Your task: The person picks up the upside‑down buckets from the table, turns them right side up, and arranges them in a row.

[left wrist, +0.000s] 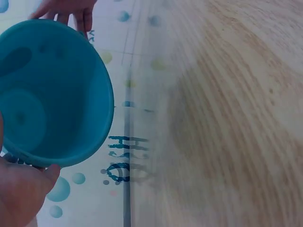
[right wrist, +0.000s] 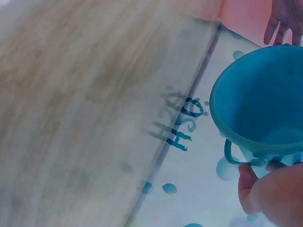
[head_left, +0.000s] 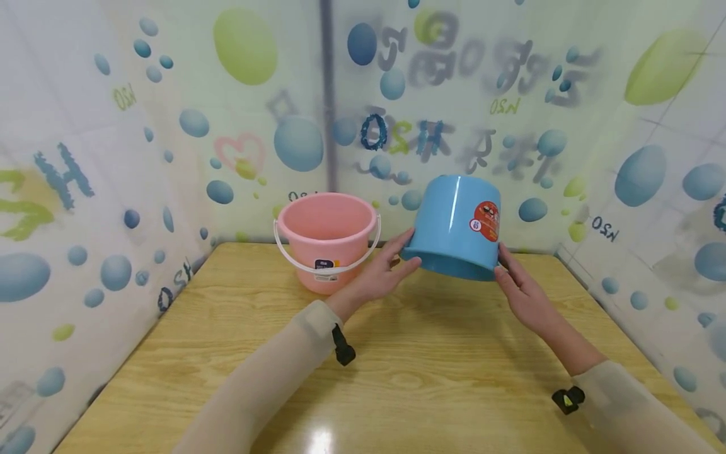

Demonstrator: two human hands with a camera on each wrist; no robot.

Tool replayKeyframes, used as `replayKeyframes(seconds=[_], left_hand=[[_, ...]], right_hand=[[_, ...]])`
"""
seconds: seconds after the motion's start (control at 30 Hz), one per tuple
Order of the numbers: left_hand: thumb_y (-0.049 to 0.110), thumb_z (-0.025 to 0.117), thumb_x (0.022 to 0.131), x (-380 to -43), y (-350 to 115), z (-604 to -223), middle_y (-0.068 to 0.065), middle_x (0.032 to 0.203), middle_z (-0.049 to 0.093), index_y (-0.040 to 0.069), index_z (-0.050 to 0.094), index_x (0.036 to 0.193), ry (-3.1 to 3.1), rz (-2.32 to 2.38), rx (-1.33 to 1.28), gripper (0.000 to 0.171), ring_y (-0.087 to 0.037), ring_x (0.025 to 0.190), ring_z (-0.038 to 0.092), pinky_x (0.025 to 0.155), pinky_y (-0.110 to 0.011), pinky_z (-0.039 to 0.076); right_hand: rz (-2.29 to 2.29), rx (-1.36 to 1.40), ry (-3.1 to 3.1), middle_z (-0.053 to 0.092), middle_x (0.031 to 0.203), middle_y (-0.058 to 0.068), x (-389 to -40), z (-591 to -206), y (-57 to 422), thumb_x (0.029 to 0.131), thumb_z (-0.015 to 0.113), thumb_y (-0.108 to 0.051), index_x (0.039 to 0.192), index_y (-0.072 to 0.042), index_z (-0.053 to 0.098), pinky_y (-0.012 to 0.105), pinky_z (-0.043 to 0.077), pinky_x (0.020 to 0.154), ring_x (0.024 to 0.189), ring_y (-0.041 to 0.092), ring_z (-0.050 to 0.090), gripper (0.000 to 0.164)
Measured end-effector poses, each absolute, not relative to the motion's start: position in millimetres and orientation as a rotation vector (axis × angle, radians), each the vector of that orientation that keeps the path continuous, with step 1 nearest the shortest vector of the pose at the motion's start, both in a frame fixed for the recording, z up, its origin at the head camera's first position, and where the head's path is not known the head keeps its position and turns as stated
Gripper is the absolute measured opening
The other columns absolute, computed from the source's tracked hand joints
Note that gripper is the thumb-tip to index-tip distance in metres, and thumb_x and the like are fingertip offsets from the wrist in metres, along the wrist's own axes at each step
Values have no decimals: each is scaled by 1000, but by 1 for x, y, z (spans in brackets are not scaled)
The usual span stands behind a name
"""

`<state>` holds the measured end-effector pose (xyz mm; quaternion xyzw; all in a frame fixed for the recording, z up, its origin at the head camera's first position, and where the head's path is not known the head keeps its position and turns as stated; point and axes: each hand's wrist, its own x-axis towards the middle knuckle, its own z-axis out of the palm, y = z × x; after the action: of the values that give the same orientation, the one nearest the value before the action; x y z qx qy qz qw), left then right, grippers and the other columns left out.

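Observation:
A blue bucket [head_left: 454, 221] with a red label is held tipped over above the table, its mouth facing down and toward me. My left hand [head_left: 377, 271] grips its left rim, thumb in front and fingers behind. On the other side my right hand [head_left: 524, 293] holds the rim near the bucket's handle [right wrist: 228, 150]. Both wrist views look into the bucket's bare inside [left wrist: 61, 90]. To the left, a pink bucket [head_left: 329, 217] stands upright on the table, its white handle [head_left: 286, 252] hanging across the front.
The wooden table [head_left: 397, 378] runs back to a wall [head_left: 482, 82] covered in a bubble print. Similar patterned walls flank it left and right. Light glints off the tabletop near the front.

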<state>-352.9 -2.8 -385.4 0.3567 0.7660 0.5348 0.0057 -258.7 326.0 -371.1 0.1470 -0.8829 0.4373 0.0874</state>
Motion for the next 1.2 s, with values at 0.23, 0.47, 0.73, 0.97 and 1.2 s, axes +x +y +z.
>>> replayKeyframes(seconds=[0.23, 0.47, 0.73, 0.97, 1.2], left_hand=[[42, 68, 110, -349, -12, -372, -2, 176, 37, 44, 18, 176, 2452, 1636, 1090, 82, -30, 149, 50, 122, -60, 44], [40, 77, 105, -349, -21, -358, -10, 163, 53, 41, 15, 177, 2442, 1629, 1065, 95, -28, 125, 63, 92, -41, 56], [22, 90, 95, -352, -32, -341, -14, 128, 70, 41, 17, 177, 2329, 1642, 1164, 112, -33, 106, 67, 77, -31, 49], [24, 98, 85, -352, -39, -340, -8, 114, 63, 39, 10, 178, 2406, 1502, 1236, 129, -30, 92, 53, 72, -28, 44], [27, 100, 82, -353, -43, -338, -10, 128, 56, 41, 3, 177, 2456, 1432, 1316, 137, -29, 105, 53, 77, -31, 43]], right_hand=[[1259, 436, -2547, 35, 173, 28, -256, -366, 324, 119, 48, -27, 179, -18, 10, 12, 41, 97, 145, 44, 45, 71], [1258, 422, -2527, 36, 174, 29, -255, -357, 324, 115, 57, -25, 179, -21, 4, 50, 36, 100, 156, 50, 36, 83], [1232, 411, -2539, 72, 144, -1, -252, -345, 331, 114, 62, -25, 179, -23, 0, 36, 41, 91, 117, -3, 51, 90], [1243, 556, -2494, 71, 113, -26, -251, -344, 333, 99, 79, -7, 179, -32, 1, 32, 36, 82, 111, 3, 54, 114], [1114, 645, -2523, 71, 127, -2, -252, -346, 334, 90, 90, -5, 179, -31, 5, 33, 35, 79, 111, 3, 53, 126]])
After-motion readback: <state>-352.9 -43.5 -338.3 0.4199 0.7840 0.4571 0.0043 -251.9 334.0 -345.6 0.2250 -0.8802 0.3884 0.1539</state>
